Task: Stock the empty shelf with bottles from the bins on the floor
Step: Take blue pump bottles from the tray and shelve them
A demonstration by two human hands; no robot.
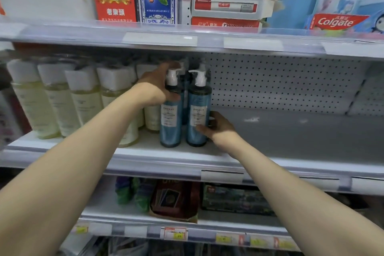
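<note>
Two blue pump bottles with white labels stand side by side at the front of the middle shelf [291, 137]. My left hand [154, 85] grips the left blue bottle [170, 122] round its neck and shoulder. My right hand [218, 125] holds the right blue bottle [198, 118] low on its body, thumb across the front and fingers behind. More blue bottles show dimly behind these two. The bins on the floor are out of view.
Several pale yellow bottles [83, 102] with white caps fill the shelf's left part. A pegboard back wall [280, 81] stands behind the bare right part. Boxes and Colgate toothpaste [336, 22] sit on the shelf above; packets [176, 199] lie on the shelf below.
</note>
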